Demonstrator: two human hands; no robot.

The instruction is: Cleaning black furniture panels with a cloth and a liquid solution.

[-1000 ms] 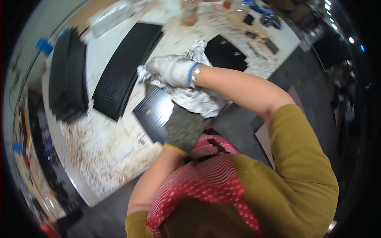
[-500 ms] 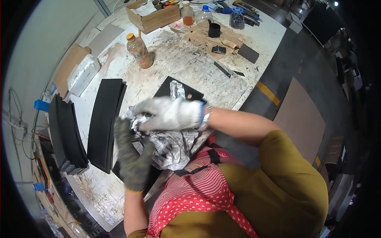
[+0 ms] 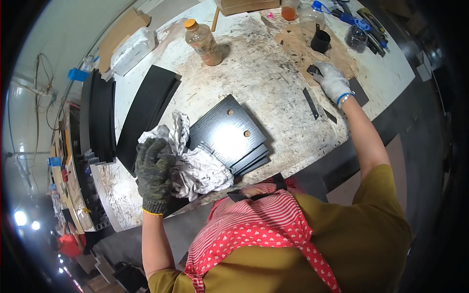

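My left hand (image 3: pixel 154 172), in a dark knit glove, presses down on a crumpled white cloth (image 3: pixel 195 166) at the near edge of the worktable. The cloth lies partly over a stack of black square panels (image 3: pixel 229 132), the top one showing two small round wooden plugs. My right hand (image 3: pixel 331 80), in a white glove with a blue cuff, reaches far across the table and rests on a small dark piece (image 3: pixel 315 71) lying on brown cardboard. Whether its fingers grip that piece I cannot tell.
Long curved black panels (image 3: pixel 146 112) lie left of the stack, more stand at the table's left edge (image 3: pixel 100 117). A plastic bottle with an orange cap (image 3: pixel 202 43), a black cup (image 3: pixel 320 41), a thin black strip (image 3: pixel 310 103) and tools (image 3: pixel 366 22) are on the stained tabletop (image 3: pixel 264 78).
My right hand has left the cloth and stretched out to the far right of the table. My left hand stays on the cloth, which now uncovers most of the top square panel.
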